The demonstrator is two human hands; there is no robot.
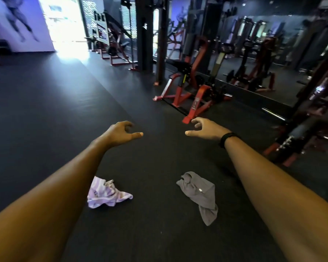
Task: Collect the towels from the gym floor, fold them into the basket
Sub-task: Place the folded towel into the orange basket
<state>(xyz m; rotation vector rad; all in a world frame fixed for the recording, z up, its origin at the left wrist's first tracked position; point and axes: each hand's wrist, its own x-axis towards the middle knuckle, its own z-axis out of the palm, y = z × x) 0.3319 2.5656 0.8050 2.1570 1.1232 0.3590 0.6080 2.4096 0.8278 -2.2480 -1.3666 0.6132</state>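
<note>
Two towels lie crumpled low in the frame: a purple striped towel [107,193] and a grey towel [200,193]. Left hand [121,132] and right hand [204,129] hover mid-frame, loosely curled, grasping nothing. No writing is readable.

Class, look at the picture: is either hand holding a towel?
No: the left hand and right hand hold nothing, while both towels lie on the floor.

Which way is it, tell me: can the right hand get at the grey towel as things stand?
Probably yes. The right hand is empty, and the grey towel lies crumpled on bare floor beside that arm, nothing over it.
</note>
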